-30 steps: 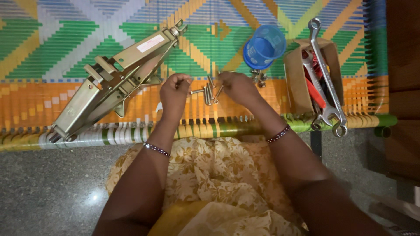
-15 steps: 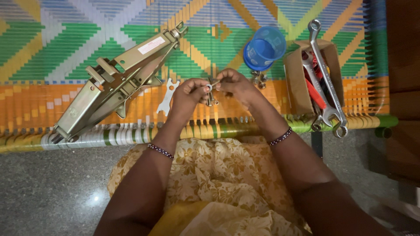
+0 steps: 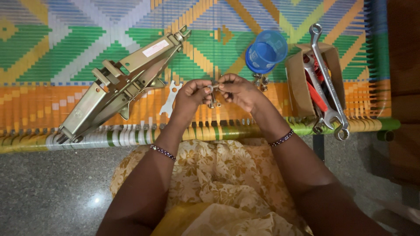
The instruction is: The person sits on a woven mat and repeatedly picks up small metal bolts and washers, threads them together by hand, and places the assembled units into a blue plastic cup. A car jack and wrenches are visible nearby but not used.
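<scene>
Woven in green, orange and blue, the cot surface (image 3: 65, 39) carries everything. Since a second ago the left hand (image 3: 190, 94) and right hand (image 3: 238, 89) have lifted and met, both pinching one small bolt (image 3: 211, 89) between fingertips, above the loose bolts (image 3: 214, 104). Left of the bolt lies a flat spanner (image 3: 170, 98), then the scissor jack (image 3: 118, 83). Right of it: a blue cup (image 3: 266, 51) and a cardboard box (image 3: 297, 83) of wrenches.

Beyond the hands spreads a woven mat (image 3: 87, 39) in green, orange, yellow and blue zigzags, with an olive-gold jack (image 3: 122, 87) to their left and a blue cup (image 3: 266, 51) right.
</scene>
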